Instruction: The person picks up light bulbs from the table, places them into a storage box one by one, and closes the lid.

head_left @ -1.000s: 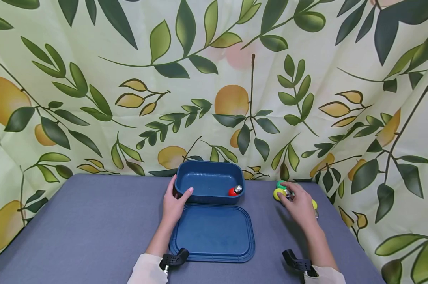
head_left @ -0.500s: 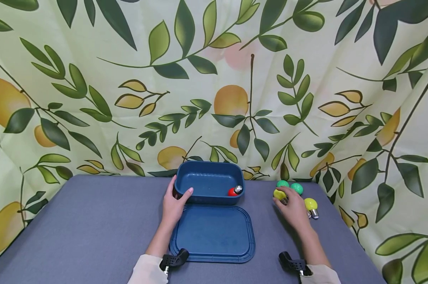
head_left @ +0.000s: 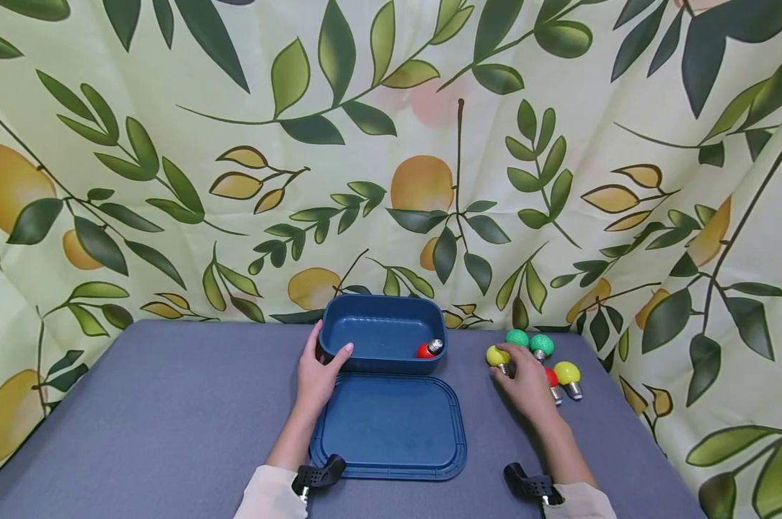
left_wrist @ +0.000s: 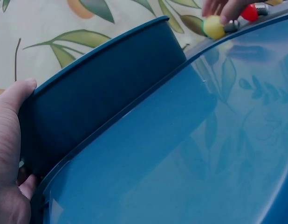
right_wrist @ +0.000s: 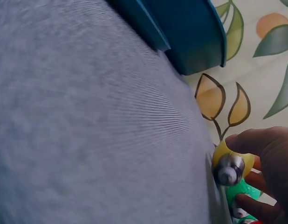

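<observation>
My left hand [head_left: 317, 375] grips the left end of a blue plastic box [head_left: 384, 365], thumb over the front rim; in the left wrist view the thumb lies along the wall. Inside the box, at its right end, lies a red light bulb [head_left: 424, 351] with a metal screw base. To the right of the box, my right hand [head_left: 527, 382] pinches a yellow light bulb [head_left: 496, 355] between thumb and fingers. The right wrist view shows this yellow bulb [right_wrist: 222, 151] with its metal base turned toward the camera, close over the grey cloth.
A blue lid [head_left: 391, 425] lies flat in front of the box. Around my right hand are two green bulbs, one farther left [head_left: 517, 336], another red bulb [head_left: 551, 377] and a second yellow bulb [head_left: 567, 373]. A leaf-patterned curtain [head_left: 365, 158] hangs behind the grey-covered table [head_left: 189, 418].
My right hand has taken hold of the yellow bulb and moved left with it, away from the other bulbs, which now show more fully. My left hand and the box have stayed still.
</observation>
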The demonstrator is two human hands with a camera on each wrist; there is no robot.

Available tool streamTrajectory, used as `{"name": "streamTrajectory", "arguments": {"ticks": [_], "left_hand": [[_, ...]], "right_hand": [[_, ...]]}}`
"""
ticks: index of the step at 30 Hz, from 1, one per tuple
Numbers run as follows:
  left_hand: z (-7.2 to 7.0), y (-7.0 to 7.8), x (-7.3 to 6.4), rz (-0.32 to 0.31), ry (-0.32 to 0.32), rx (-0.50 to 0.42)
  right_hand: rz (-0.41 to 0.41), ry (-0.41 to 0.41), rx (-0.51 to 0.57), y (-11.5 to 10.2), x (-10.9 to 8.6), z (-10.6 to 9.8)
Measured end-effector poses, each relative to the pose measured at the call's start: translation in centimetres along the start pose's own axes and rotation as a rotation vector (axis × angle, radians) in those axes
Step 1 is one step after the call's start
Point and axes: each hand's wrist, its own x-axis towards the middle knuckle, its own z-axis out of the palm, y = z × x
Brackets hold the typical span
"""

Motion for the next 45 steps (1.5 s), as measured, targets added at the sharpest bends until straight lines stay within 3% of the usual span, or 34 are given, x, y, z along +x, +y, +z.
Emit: {"name": "streamTrajectory", "arguments": {"ticks": [12,20,34,45], "left_hand": [[0.0,-0.1,-0.1,-0.010,0.009,0.004],[0.0,-0.1,0.0,-0.010,0.008,0.001],[0.0,-0.2,0.0,-0.005,0.012,0.009],[-0.1,0.0,0.0,-0.015,0.007,0.001]], "right_hand": [[-0.025,0.004,0.015,-0.8,-0.3,1.0],[0.006,-0.038,0.013,-1.5,-0.3,1.3],[-0.011,-0.014,-0.001,-1.5,-0.5,2.1],[-0.038,0.001,0.037,-2.5,-0.2,1.5]]}}
